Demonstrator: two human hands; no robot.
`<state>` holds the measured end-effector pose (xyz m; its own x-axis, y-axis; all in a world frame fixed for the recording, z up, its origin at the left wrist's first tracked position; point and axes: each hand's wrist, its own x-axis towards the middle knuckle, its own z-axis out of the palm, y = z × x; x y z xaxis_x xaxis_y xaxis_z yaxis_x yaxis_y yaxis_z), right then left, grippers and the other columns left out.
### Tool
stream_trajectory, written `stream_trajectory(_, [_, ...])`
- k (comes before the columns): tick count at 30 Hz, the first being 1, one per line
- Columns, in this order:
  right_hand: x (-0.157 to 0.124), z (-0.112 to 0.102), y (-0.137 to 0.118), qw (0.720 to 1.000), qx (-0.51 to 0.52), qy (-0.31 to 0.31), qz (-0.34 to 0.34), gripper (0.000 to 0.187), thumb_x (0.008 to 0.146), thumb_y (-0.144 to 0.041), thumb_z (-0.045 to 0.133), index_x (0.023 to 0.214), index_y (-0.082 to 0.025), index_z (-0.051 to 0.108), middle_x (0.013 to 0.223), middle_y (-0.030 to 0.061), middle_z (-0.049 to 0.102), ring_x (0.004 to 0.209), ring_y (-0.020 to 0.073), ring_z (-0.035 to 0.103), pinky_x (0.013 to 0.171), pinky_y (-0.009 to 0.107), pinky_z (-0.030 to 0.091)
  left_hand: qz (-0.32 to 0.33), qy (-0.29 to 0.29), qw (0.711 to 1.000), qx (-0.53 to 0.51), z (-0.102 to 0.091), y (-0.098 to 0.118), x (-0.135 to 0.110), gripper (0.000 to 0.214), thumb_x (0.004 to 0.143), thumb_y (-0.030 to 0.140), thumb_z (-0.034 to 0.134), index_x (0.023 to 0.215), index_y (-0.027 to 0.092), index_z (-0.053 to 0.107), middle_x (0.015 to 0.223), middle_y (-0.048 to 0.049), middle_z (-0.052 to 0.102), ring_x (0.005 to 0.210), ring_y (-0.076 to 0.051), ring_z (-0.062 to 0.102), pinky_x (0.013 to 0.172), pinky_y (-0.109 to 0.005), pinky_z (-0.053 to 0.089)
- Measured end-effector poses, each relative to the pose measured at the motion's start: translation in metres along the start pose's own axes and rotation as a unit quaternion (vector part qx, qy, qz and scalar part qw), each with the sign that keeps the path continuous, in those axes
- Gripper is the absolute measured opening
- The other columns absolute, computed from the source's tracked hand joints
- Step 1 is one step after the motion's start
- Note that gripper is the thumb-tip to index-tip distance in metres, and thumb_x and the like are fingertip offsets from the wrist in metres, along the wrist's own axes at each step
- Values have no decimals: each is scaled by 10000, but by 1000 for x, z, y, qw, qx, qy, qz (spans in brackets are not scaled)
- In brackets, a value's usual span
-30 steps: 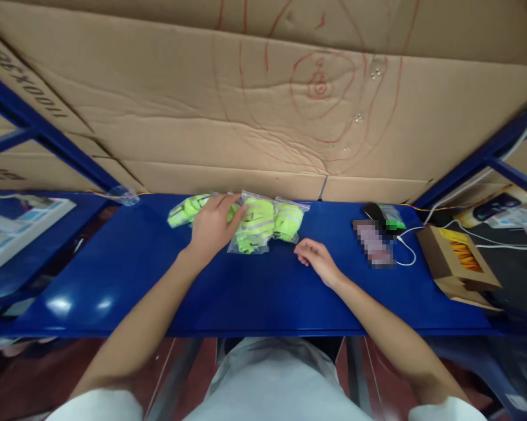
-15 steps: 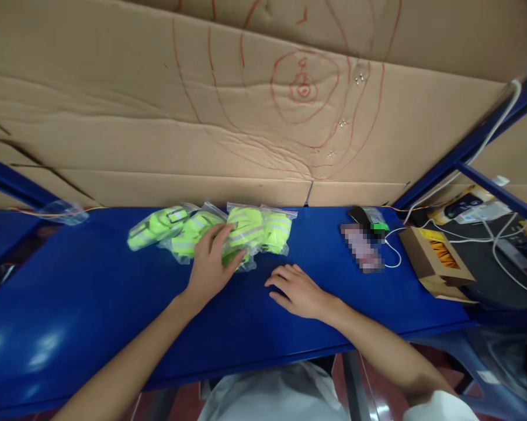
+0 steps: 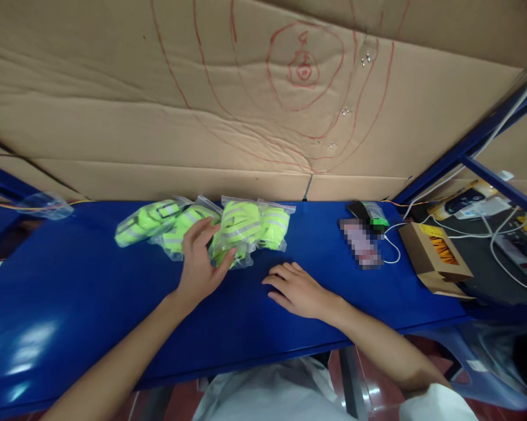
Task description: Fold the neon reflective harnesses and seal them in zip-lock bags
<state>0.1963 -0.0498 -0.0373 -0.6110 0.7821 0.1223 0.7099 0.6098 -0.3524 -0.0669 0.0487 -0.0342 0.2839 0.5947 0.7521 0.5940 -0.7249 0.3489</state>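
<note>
Several clear plastic bags, each with a folded neon-yellow reflective strap, lie in a row at the back of the blue table (image 3: 114, 304). The leftmost bag (image 3: 147, 222) lies slanted; a second bag (image 3: 180, 234) is partly behind my fingers. To the right are a third bag (image 3: 241, 222) and a fourth bag (image 3: 274, 227). My left hand (image 3: 202, 257) is open at the bags, thumb and fingers apart; whether it touches them I cannot tell. My right hand (image 3: 296, 289) rests on the table in front of them, fingers loosely bent and holding nothing.
Cardboard (image 3: 114, 134) with red drawn rings stands behind the table. At right lie a phone-like blurred item (image 3: 360, 242), a black object (image 3: 356, 209), a white cable (image 3: 392, 257) and an open brown box (image 3: 434, 257). A clear plastic piece (image 3: 48, 206) is at far left.
My left hand has shifted slightly left and back from the middle bags, its fingers still apart. My right hand stays in nearly the same place. The camera view has tilted a little.
</note>
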Motion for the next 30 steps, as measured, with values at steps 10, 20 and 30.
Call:
stream_trajectory(10, [-1,-2,0,1000,-1,-4,0,315,1089,-353,495,1334,-197,618,1294,101,645,1114,230,613,944,387,433,-8,-91,996,2,6,-5,-2,532,965,242,673,1450,220,455,1430,-177,535,1385,-330,524,1162,-554,465])
stream_trajectory(20, [-2,-5,-2,1000,4,-12,11,308,1096,-358,479,1328,-206,613,1285,106,644,1137,239,614,996,409,444,-15,-103,994,-22,2,-4,1,494,986,242,627,1450,231,457,1430,-170,529,1397,-316,519,1162,-531,472])
stream_trajectory(30, [-1,-5,-3,1000,4,-16,12,323,1098,-359,475,1350,-210,611,1317,116,639,1159,243,612,1005,414,449,-14,-117,993,-17,-1,-5,2,494,993,251,612,1459,230,451,1432,-173,524,1384,-309,529,1155,-527,484])
